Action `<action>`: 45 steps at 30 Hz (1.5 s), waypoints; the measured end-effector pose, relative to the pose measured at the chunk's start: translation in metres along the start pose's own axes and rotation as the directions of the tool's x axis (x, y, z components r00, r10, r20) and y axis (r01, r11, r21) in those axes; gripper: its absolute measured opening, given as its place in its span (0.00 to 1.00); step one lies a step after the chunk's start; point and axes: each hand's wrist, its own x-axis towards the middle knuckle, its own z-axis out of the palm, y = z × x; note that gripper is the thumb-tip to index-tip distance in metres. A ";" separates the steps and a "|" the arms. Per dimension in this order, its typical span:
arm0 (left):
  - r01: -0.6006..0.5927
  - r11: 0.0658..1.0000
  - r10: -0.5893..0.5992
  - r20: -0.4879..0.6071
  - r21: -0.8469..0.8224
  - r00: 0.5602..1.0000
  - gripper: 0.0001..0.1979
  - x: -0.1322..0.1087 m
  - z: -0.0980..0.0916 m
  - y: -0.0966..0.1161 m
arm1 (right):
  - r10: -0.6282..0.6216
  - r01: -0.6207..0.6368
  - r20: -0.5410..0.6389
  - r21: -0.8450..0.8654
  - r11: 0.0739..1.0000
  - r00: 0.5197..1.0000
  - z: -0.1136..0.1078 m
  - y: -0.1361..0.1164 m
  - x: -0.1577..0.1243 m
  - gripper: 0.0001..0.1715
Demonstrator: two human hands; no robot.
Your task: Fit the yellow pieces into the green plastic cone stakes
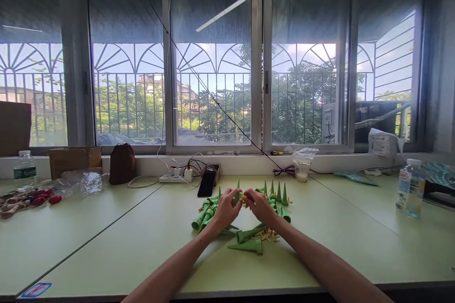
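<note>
Green plastic cones (205, 215) litter pale green desk (106, 236) mid-frame, black phone (207, 183) behind. Left hand (225, 208) and right hand (262, 207) meet, fingertips pinching small yellow plastic peg (243, 197).

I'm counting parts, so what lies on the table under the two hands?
Green cones lie on their sides on the table under the left hand and right hand, with a heap of small yellow pieces beside them. The hands and wrists cover some of them.
</note>
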 end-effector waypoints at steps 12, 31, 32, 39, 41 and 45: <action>-0.002 0.999 0.002 0.019 -0.037 1.000 0.16 -0.001 0.002 -0.005 | -0.006 0.000 -0.041 -0.134 0.991 0.999 -0.004 -0.006 0.001 0.08; 0.002 1.000 -0.001 0.036 -0.031 0.999 0.16 -0.001 0.002 -0.005 | -0.032 0.025 -0.045 -0.142 0.990 0.998 -0.005 -0.010 0.001 0.04; 0.001 1.000 0.000 0.034 -0.030 0.999 0.16 -0.002 0.002 -0.005 | -0.031 0.025 -0.041 -0.143 0.989 0.999 -0.005 -0.010 0.001 0.05; -0.021 0.999 0.020 0.018 0.030 1.000 0.17 -0.002 0.001 -0.003 | 0.011 -0.017 -0.030 -0.213 0.977 0.999 -0.004 -0.006 0.001 0.14; -0.024 0.999 0.023 0.020 0.037 1.000 0.17 -0.002 0.001 -0.002 | 0.030 -0.036 -0.031 -0.216 0.976 0.999 -0.004 -0.005 0.001 0.15; -0.026 0.999 0.026 0.010 0.029 1.000 0.16 -0.002 0.002 -0.003 | 0.043 -0.048 -0.036 -0.157 0.987 0.998 -0.003 -0.006 0.000 0.05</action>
